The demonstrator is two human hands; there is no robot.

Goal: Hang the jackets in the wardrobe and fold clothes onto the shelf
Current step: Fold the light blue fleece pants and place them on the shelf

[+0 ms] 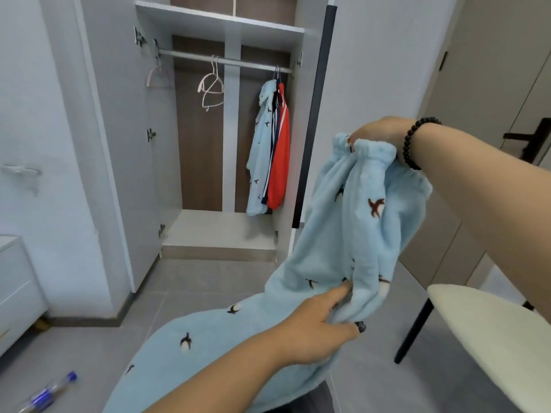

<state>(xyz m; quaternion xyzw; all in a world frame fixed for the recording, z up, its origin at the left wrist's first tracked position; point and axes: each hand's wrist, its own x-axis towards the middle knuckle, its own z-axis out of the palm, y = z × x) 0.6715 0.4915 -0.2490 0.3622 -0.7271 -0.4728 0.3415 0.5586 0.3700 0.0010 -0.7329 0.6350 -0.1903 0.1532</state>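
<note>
Garment in hand: light-blue fleece trousers (351,234), plush pile, small dark bird print with white patches, gathered elastic waistband at top; held in the air right of the open wardrobe (220,129) and in front of it, not on any shelf; one leg trails down toward bottom-left of view, over the grey tiled floor (208,281).

Right hand (378,132): raised, knuckles up, fingers curled over the waistband and pinching it; black bead bracelet (413,144) on the wrist; forearm runs in from the right edge.

Left hand (316,326): lower, palm down; index finger out along the fabric, thumb and the other fingers bunching a fold near the crotch seam; dark ring on one finger; gripping the cloth.

Wardrobe: white laminate carcass, brown wood-grain back panels, both doors swung open; one round metal rail (223,59) under the top shelf; pale flat bottom shelf (217,231) bare where visible.

On the rail: at least three empty pale hangers (210,84), one at the far left end, the rest overlapping near the middle, exact count unclear; at the right end, one matching light-blue fleece jacket (261,150) and one red jacket (280,153) with white stripes, touching each other, with something navy between them, too hidden to identify.

Right of the wardrobe: one chair (483,338), cream padded seat, thin black legs; left of the wardrobe, low: one white drawer unit (15,287); on the floor in front of that, blue-and-clear pens (47,394), blurred, count unclear.
</note>
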